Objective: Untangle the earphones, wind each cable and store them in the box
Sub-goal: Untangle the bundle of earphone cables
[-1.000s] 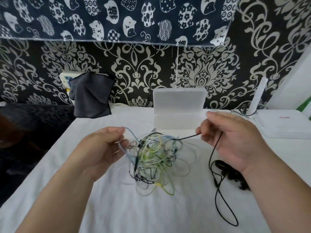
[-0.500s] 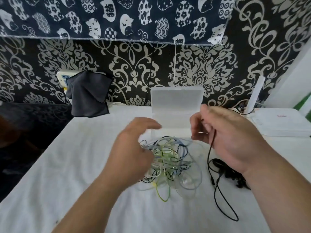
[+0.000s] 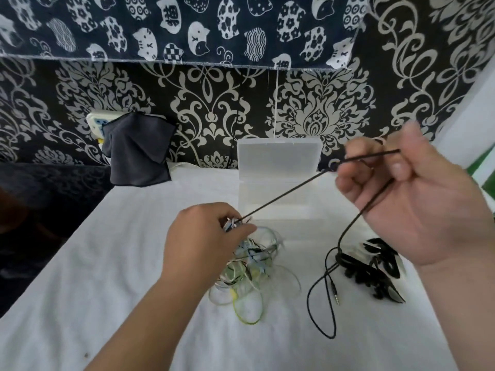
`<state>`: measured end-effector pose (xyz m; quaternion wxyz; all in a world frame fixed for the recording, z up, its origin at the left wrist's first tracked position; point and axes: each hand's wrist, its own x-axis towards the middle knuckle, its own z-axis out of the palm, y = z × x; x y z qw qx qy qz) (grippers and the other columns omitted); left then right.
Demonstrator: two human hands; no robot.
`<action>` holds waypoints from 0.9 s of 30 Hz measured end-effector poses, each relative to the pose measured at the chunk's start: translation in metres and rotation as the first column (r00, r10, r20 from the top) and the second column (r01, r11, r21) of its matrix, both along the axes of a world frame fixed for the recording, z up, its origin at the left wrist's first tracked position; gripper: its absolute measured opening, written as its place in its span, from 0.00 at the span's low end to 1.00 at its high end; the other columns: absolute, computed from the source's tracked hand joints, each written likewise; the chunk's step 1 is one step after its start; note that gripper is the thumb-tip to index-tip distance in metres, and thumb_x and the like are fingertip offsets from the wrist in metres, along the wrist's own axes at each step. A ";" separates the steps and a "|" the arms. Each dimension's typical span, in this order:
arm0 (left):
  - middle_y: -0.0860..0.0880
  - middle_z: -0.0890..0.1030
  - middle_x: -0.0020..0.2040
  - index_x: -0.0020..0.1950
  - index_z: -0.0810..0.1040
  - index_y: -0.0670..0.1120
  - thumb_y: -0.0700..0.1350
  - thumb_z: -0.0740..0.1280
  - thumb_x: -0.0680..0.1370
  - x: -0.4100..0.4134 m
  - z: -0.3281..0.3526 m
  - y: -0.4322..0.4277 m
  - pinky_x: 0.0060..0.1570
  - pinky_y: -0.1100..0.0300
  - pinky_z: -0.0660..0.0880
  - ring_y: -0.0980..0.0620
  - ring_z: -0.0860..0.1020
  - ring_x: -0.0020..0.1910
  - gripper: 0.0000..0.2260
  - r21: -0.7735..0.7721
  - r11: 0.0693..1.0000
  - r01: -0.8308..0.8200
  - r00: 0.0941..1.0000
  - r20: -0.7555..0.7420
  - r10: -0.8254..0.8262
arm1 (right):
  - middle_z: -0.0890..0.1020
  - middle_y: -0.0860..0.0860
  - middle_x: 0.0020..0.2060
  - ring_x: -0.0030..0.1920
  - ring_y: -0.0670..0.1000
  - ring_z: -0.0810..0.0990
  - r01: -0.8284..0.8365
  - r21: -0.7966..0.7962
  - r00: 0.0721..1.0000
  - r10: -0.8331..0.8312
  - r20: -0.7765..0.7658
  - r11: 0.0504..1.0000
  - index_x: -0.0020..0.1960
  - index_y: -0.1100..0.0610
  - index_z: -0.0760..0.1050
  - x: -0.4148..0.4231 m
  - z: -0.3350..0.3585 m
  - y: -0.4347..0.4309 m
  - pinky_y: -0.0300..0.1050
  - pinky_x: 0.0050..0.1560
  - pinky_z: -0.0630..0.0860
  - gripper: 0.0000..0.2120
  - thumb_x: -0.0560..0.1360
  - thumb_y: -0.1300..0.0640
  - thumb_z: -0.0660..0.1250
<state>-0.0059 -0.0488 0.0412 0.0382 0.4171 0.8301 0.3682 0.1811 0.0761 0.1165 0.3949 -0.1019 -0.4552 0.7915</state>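
The left hand [image 3: 203, 236] pinches the top of the tangled earphones [image 3: 249, 266] lying on the white bench [image 3: 107, 263]; the right hand [image 3: 417, 204], raised, grips a black cable [image 3: 284, 196] stretched taut from the tangle; the clear box [image 3: 278, 167] stands open just behind.

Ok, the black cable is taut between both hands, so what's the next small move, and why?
Probably pin the tangle with the left hand and draw the right hand a little further away. The black cable runs taut from the tangle to that hand, and its plug already lies free on the cloth, so it may slide out.
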 end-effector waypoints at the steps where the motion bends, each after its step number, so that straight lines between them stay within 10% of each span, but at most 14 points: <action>1: 0.55 0.79 0.29 0.36 0.82 0.54 0.60 0.77 0.67 -0.002 0.002 -0.001 0.31 0.60 0.70 0.55 0.75 0.29 0.11 -0.002 0.999 -0.033 0.999 -0.014 0.033 | 0.83 0.51 0.38 0.35 0.48 0.83 0.057 -0.037 0.998 -0.057 0.000 0.998 0.24 0.53 0.67 0.003 0.000 0.003 0.41 0.42 0.81 0.23 0.76 0.48 0.58; 6: 0.59 0.79 0.32 0.35 0.81 0.59 0.51 0.79 0.69 -0.011 0.003 -0.007 0.31 0.68 0.68 0.60 0.75 0.32 0.08 -0.001 1.000 0.029 0.996 0.084 -0.029 | 0.83 0.53 0.33 0.31 0.50 0.81 0.366 -0.031 0.860 -0.325 0.393 0.930 0.24 0.56 0.72 0.009 -0.026 0.030 0.39 0.35 0.78 0.21 0.77 0.58 0.64; 9: 0.62 0.79 0.31 0.34 0.81 0.60 0.46 0.79 0.69 -0.015 0.001 -0.010 0.30 0.70 0.66 0.61 0.75 0.30 0.11 0.053 0.998 0.036 0.988 0.151 -0.043 | 0.84 0.58 0.34 0.30 0.52 0.81 0.190 0.479 0.308 -0.515 0.800 0.857 0.34 0.61 0.79 0.014 -0.048 0.040 0.43 0.36 0.75 0.09 0.72 0.61 0.71; 12: 0.59 0.80 0.32 0.35 0.83 0.59 0.47 0.79 0.69 -0.012 -0.001 -0.008 0.31 0.71 0.67 0.62 0.76 0.34 0.09 0.069 0.996 0.052 0.991 0.116 -0.060 | 0.83 0.48 0.42 0.41 0.51 0.79 -0.309 0.588 -0.066 -0.633 0.771 0.748 0.44 0.52 0.78 0.009 -0.056 0.026 0.45 0.42 0.74 0.07 0.68 0.56 0.74; 15: 0.57 0.80 0.33 0.37 0.85 0.57 0.48 0.79 0.69 -0.005 -0.004 -0.004 0.32 0.71 0.67 0.61 0.76 0.36 0.05 0.045 0.996 0.080 0.994 0.071 -0.083 | 0.77 0.43 0.57 0.58 0.46 0.75 -0.287 0.742 0.199 -0.720 0.665 0.606 0.62 0.48 0.74 -0.008 -0.055 0.007 0.41 0.56 0.70 0.23 0.70 0.63 0.70; 18: 0.56 0.78 0.33 0.37 0.85 0.57 0.48 0.79 0.69 -0.002 -0.007 -0.001 0.31 0.69 0.66 0.59 0.76 0.36 0.05 0.038 0.995 0.088 0.995 0.050 -0.090 | 0.80 0.37 0.54 0.56 0.36 0.76 -0.228 0.763 0.546 -0.569 0.615 0.605 0.60 0.47 0.77 -0.030 -0.053 -0.018 0.29 0.56 0.68 0.20 0.71 0.62 0.71; 27: 0.52 0.80 0.28 0.38 0.86 0.55 0.46 0.78 0.70 -0.005 -0.002 -0.005 0.27 0.63 0.67 0.55 0.71 0.25 0.04 0.112 0.985 0.129 0.929 0.334 -0.160 | 0.81 0.41 0.32 0.35 0.42 0.79 -0.206 0.795 0.528 -0.620 0.581 0.570 0.39 0.49 0.82 -0.048 -0.069 -0.024 0.44 0.40 0.77 0.05 0.73 0.52 0.74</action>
